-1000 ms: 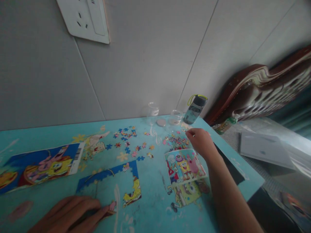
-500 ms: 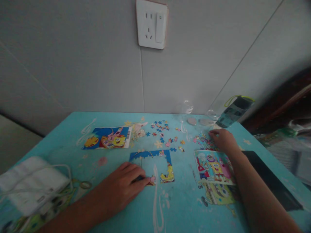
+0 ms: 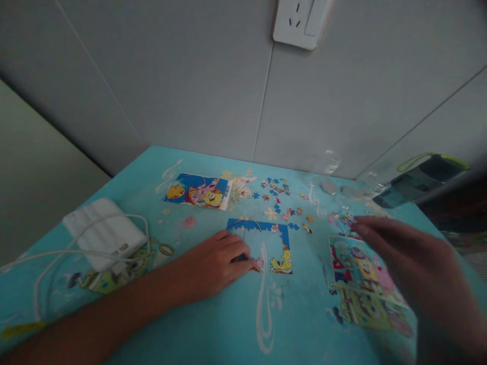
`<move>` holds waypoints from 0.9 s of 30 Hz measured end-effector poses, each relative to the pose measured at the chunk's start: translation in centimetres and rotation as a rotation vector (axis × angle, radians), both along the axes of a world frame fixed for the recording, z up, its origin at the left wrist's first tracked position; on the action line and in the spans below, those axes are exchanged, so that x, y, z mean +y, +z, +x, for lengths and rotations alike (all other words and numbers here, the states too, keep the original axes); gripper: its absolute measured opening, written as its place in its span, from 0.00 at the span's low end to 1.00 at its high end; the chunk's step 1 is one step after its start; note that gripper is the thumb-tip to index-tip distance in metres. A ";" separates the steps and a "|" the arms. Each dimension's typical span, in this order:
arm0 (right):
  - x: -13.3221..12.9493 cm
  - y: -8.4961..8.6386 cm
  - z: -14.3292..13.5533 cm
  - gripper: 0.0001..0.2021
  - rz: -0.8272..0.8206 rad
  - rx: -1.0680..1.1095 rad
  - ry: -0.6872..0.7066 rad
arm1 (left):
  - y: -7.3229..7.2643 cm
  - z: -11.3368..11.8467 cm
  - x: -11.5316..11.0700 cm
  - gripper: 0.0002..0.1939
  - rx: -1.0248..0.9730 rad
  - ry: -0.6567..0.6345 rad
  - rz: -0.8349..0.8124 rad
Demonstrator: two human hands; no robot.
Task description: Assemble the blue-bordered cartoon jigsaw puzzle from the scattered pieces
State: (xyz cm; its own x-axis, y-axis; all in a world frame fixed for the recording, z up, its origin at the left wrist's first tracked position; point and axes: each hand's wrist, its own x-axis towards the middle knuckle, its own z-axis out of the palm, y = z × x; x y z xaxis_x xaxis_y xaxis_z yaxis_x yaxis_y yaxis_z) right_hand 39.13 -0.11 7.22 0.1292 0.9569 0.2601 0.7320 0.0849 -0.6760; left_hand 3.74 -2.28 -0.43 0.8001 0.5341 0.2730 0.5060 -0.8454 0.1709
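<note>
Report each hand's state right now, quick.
Left hand: partly curled, fingertips at the partly built puzzle; whether it grips a piece cannot be told.
Right hand: blurred, fingertips near the loose pieces; open or closed cannot be told.

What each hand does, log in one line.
left hand: on unfinished puzzle | right hand: blurred, hold unclear, near loose pieces, picture card

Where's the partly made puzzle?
The partly built puzzle lies lower-middle in the head view, its near-left corner by the left hand, with loose blue pieces beyond it.
</note>
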 end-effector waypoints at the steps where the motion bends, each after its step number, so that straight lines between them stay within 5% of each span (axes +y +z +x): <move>1: -0.9 -0.3 -2.1 0.10 -0.066 0.039 0.178 | 0.0 0.0 0.0 0.12 0.004 0.005 0.006; 3: -1.9 -1.5 -5.8 0.08 -0.246 0.048 0.381 | 0.0 0.0 0.0 0.12 0.017 0.009 0.008; 7: -2.1 -4.0 -8.8 0.09 -0.390 0.067 0.539 | 0.0 0.1 0.0 0.13 0.047 0.009 0.010; 27: -2.1 -5.4 -8.3 0.09 -0.329 0.030 0.632 | -0.2 0.3 0.1 0.12 0.046 0.022 -0.019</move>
State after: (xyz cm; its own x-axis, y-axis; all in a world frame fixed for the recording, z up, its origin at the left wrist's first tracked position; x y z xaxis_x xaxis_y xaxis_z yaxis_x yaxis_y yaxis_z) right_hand 30.85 -2.20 1.86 -0.4740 0.8791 -0.0500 0.5905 0.2753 -0.7587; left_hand 4.00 -2.19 -0.65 0.7997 0.5563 0.2259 0.5320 -0.8309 0.1630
